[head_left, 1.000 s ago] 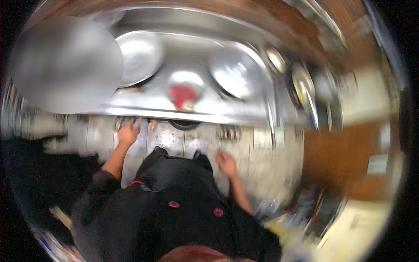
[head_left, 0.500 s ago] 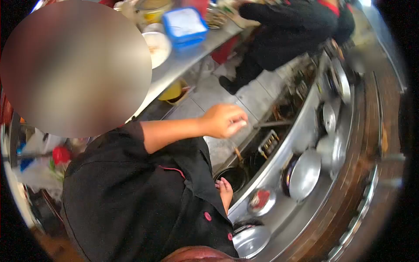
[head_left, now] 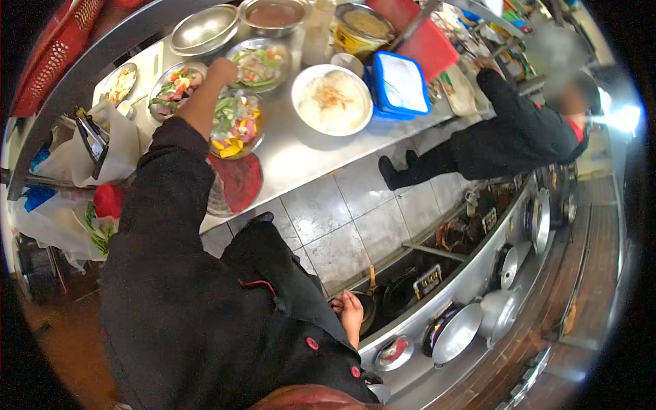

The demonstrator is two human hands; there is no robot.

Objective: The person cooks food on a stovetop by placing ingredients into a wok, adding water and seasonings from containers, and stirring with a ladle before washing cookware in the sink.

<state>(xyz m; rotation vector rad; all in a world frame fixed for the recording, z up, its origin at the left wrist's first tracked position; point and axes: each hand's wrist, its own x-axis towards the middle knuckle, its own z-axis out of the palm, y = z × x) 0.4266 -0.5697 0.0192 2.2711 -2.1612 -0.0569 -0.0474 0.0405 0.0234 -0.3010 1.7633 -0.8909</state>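
Note:
My left hand (head_left: pixel 224 71) reaches over the metal table, between a bowl of chopped vegetables (head_left: pixel 260 65) and another bowl of mixed vegetables (head_left: pixel 171 89). Its fingers are hidden against the bowl rims, so their grip does not show. Below it is a bowl of onion, yellow and red pieces (head_left: pixel 238 126), and a slab of red meat (head_left: pixel 239 183) lies at the table edge. Low in front of my black jacket, my right hand (head_left: pixel 350 316) hangs beside a dark pan (head_left: pixel 367 311) on the stove. Its fingers are loosely bent, with nothing visible in them.
On the table (head_left: pixel 294 171) are a white bowl of pale food (head_left: pixel 332 100), a blue-rimmed box (head_left: pixel 400 83) and metal bowls (head_left: pixel 203 31). Silver pots (head_left: pixel 456 333) line the stove counter (head_left: pixel 437 383). A person in black (head_left: pixel 499 133) stands farther along the tiled aisle.
My left hand has swung from over the aisle to the bowls on the table. The view has turned, bringing more of the table in. My right hand stays low by the stove.

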